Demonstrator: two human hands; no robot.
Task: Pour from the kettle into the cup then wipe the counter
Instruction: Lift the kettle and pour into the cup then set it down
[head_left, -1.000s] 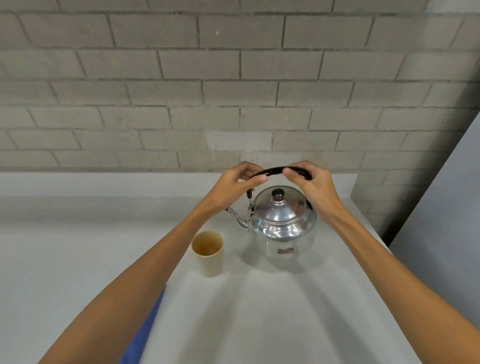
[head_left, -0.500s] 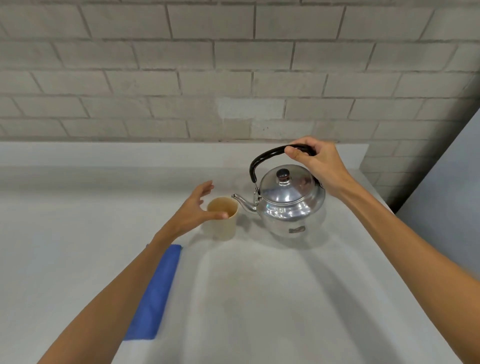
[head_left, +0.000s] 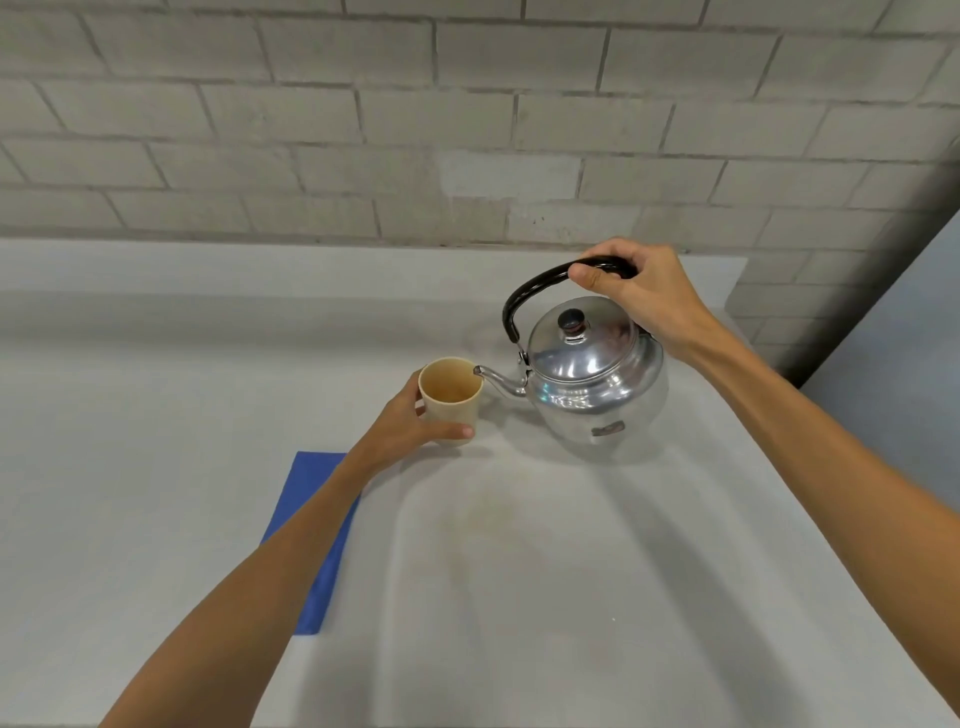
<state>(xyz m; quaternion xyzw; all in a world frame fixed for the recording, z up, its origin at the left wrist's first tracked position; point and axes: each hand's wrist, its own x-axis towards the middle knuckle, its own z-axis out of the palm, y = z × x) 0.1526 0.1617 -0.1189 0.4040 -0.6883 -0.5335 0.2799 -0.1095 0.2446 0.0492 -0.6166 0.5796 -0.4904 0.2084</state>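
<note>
A shiny metal kettle with a black handle and a lid knob is tilted slightly to the left, its spout tip at the rim of a beige cup. My right hand grips the top of the handle. My left hand wraps around the cup from the left, thumb across its front, holding it on the grey counter. A blue cloth lies flat on the counter, partly hidden under my left forearm. No stream of liquid is visible at the spout.
A brick wall rises behind the counter's raised back ledge. The counter's right edge runs diagonally past the kettle, with a grey panel beyond it.
My left hand left the kettle handle, came down to the cup and closed around it. My right hand brought the kettle's spout to the cup's rim.
</note>
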